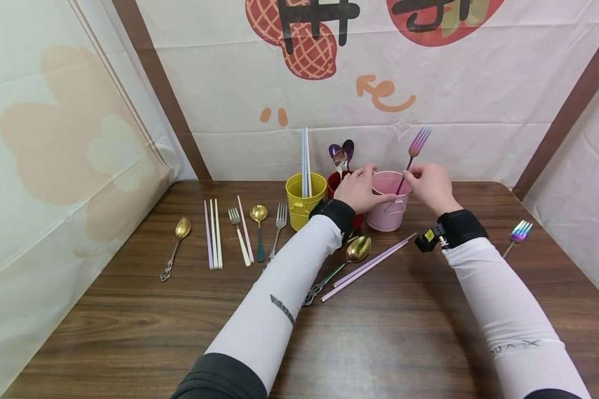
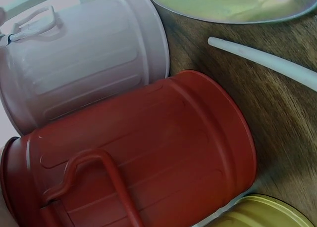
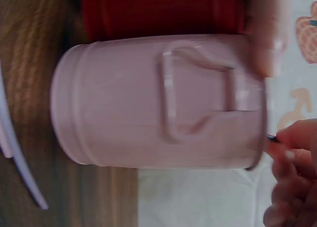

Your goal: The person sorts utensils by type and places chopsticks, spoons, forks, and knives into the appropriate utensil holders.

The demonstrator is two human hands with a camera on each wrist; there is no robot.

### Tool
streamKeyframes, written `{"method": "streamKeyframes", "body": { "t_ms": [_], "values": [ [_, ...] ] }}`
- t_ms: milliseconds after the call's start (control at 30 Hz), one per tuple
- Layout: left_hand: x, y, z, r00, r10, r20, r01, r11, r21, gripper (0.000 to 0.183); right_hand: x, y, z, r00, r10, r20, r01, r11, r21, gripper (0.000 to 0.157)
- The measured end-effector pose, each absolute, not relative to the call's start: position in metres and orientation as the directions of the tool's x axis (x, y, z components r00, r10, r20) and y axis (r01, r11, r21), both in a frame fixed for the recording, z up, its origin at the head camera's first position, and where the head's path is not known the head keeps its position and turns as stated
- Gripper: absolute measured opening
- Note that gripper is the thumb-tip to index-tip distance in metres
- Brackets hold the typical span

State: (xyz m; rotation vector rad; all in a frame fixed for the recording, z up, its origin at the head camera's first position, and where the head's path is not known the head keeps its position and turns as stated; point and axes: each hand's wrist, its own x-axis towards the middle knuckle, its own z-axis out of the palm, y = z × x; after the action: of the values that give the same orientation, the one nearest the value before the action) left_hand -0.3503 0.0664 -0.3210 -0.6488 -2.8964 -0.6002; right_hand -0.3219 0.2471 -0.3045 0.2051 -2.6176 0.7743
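Observation:
Over the pink bucket [image 1: 385, 217], my right hand [image 1: 431, 185] pinches a purple iridescent fork [image 1: 416, 145] by its handle, tines up. The handle's lower end is inside the bucket's rim. My left hand [image 1: 358, 189] rests at the near left of that rim, thumb stretched across the front and fingers extended toward the back. Beneath the left hand is a red bucket [image 2: 133, 153], mostly hidden in the head view, with purple and silver spoons [image 1: 340, 159] standing in it. Pressed close beside it, the pink bucket [image 3: 129, 103] shows its folded handle in the right wrist view.
A yellow bucket [image 1: 299, 208] holds upright chopsticks [image 1: 306, 160]. Gold spoons [image 1: 358, 249], loose chopsticks [image 1: 369, 267] and forks [image 1: 238, 235] lie about the wooden table [image 1: 379, 343]. Another iridescent fork [image 1: 519, 231] lies at the right, and a printed cloth [image 1: 219, 149] hangs behind.

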Motion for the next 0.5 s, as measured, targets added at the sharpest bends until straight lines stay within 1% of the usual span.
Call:
{"method": "streamKeyframes", "body": {
  "t_ms": [100, 267, 500],
  "values": [
    [-0.3492, 0.0663, -0.3203, -0.899, 0.391, 0.196, 0.437, 0.827, 0.355, 0.081, -0.3230, 0.2466, -0.3099, -0.935, -0.010, 0.354, -0.198, 0.844, -0.499, 0.028],
    [-0.3481, 0.0657, -0.3186, -0.895, 0.399, 0.198, 0.445, 0.824, 0.350, 0.081, -0.3231, 0.2450, -0.3112, -0.966, 0.033, 0.255, -0.106, 0.852, -0.513, 0.029],
    [-0.3467, 0.0640, -0.3178, -0.891, 0.406, 0.201, 0.452, 0.827, 0.334, 0.081, -0.3224, 0.2425, -0.3100, -0.974, 0.069, 0.216, -0.048, 0.868, -0.494, 0.029]
  ]
}}
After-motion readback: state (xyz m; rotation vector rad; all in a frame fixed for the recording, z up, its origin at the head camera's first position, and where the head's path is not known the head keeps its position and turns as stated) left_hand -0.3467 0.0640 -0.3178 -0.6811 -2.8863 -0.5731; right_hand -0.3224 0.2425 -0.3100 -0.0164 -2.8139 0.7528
